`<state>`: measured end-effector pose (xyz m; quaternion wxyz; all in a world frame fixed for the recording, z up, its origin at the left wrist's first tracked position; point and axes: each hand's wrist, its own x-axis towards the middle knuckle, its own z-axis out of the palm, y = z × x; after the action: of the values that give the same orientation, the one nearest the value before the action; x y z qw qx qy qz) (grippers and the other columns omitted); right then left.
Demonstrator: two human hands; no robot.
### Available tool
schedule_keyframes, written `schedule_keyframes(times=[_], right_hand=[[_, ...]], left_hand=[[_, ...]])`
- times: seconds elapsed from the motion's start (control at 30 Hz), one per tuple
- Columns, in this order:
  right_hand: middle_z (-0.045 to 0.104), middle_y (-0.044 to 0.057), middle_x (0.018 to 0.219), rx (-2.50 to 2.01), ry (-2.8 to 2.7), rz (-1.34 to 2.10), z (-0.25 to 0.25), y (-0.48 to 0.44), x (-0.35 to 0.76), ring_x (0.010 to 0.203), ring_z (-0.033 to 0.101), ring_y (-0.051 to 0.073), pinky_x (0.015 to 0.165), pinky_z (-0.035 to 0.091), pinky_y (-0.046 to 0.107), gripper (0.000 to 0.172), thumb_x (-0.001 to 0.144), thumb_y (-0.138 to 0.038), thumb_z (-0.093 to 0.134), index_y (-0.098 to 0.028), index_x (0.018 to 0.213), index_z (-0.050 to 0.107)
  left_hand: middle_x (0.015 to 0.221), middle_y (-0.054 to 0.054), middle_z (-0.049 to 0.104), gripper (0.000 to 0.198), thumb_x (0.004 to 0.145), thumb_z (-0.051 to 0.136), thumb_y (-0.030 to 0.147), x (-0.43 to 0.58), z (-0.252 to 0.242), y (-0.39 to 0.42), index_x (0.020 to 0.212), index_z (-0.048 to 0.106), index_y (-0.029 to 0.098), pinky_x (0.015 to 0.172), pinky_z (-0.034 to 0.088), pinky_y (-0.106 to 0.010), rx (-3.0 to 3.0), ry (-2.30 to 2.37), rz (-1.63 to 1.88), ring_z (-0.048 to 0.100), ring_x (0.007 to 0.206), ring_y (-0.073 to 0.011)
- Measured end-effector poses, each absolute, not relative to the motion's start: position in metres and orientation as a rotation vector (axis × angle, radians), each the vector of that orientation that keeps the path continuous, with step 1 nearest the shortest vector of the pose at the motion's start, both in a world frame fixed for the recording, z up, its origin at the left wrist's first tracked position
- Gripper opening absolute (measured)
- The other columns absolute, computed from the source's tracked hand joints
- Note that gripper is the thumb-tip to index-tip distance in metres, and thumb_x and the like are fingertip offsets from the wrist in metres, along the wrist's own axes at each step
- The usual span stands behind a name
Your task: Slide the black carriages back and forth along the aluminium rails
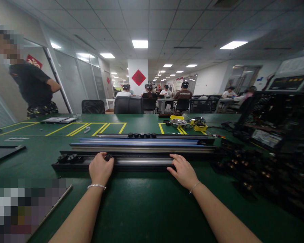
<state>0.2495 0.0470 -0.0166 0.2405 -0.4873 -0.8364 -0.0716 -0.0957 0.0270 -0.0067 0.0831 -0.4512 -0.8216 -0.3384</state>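
Observation:
A long black channel with a silvery inner strip (pixel 142 161) lies crosswise on the green table in front of me. Over its left part is my left hand (pixel 100 167), thumb and fingers pinched around a small black part (pixel 108 157) that is mostly hidden. Further left, several similar black parts (pixel 71 157) sit in the channel. Toward its right end my right hand (pixel 184 171) grips the channel, fingertips at the far edge and thumb at the near edge. Behind it lie more long rails (pixel 139 141), one of them bluish, with black parts (pixel 142 135) on the rearmost.
A heap of dark parts (pixel 253 165) covers the right side, beside an open black equipment case (pixel 276 118). Farther back are a metal dish (pixel 178 122), yellow bins (pixel 199 126) and cables. A dark tray (pixel 5 153) is at left. One person (pixel 32 84) stands at left; others sit beyond.

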Motion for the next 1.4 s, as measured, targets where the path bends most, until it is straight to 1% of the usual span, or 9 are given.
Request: schedule_keyframes(times=[0.27,0.77,1.0,1.4], right_hand=[[0.050,0.007,0.124,-1.340,-2.288,-0.174,-0.016,0.047,0.249,0.117,0.039,0.023,0.093,0.039,0.042,0.025,0.082,-0.041,0.045,-0.020,0.081,0.058],[0.050,0.007,0.124,-1.350,-2.299,-0.200,-0.015,0.047,0.249,0.116,0.040,0.024,0.092,0.039,0.041,0.025,0.082,-0.041,0.045,-0.020,0.080,0.058],[0.050,0.007,0.124,-1.362,-2.297,-0.180,-0.014,0.046,0.248,0.117,0.039,0.023,0.093,0.038,0.041,0.025,0.082,-0.041,0.045,-0.019,0.080,0.057],[0.051,0.008,0.123,-1.338,-2.288,-0.172,-0.017,0.049,0.249,0.116,0.039,0.023,0.094,0.037,0.041,0.025,0.081,-0.041,0.046,-0.019,0.080,0.058]], left_hand=[[0.097,-0.010,0.064,0.040,0.069,0.052,0.041,-0.088,-0.004,0.026,0.102,0.054,0.017,0.080,0.042,-0.035,-1.391,-2.472,-1.011,0.059,0.092,-0.0266],[0.094,-0.007,0.064,0.039,0.068,0.054,0.043,-0.076,-0.002,0.026,0.100,0.054,0.020,0.077,0.043,-0.033,-1.479,-2.477,-1.014,0.060,0.090,-0.0242],[0.094,-0.007,0.065,0.039,0.069,0.054,0.044,-0.074,-0.004,0.026,0.099,0.054,0.020,0.077,0.043,-0.032,-1.514,-2.459,-1.017,0.060,0.089,-0.0235],[0.091,-0.005,0.065,0.039,0.070,0.053,0.047,-0.069,-0.005,0.026,0.100,0.052,0.021,0.074,0.044,-0.030,-1.613,-2.392,-1.006,0.061,0.087,-0.0217]])
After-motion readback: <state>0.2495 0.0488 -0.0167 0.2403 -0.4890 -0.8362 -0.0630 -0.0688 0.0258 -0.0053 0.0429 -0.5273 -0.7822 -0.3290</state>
